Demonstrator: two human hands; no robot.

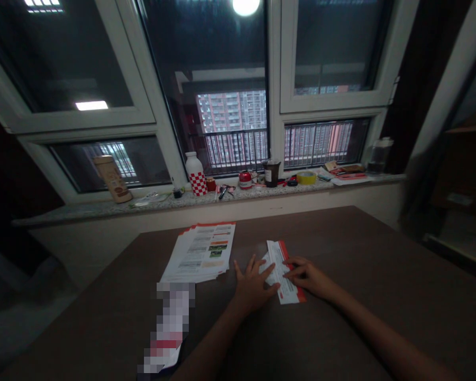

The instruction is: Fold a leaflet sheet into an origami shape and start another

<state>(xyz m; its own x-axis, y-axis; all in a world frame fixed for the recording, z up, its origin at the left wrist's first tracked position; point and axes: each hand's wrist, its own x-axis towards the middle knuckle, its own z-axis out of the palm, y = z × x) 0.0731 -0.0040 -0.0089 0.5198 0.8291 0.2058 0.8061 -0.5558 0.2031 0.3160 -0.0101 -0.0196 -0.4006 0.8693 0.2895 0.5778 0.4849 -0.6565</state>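
Note:
A sheet of printed paper (283, 288), folded into a narrow strip with an orange-red edge, lies on the brown table in front of me. My left hand (254, 286) is spread open over its left side, with the fingertips resting on the paper. From the right, my right hand (311, 278) reaches the strip's orange edge; its fingers are stretched out and slightly apart, touching the paper. Part of the strip is hidden under my fingers. Left of my hands sits a stack of printed sheets (200, 254) with orange top edges.
A pixelated object (170, 328) lies near my left forearm. Along the windowsill (154, 202) stand a tan tumbler (113, 180), a white bottle with red checks (196, 174), a dark cup (271, 173), yellow tape (306, 178) and a clear jug (378, 157).

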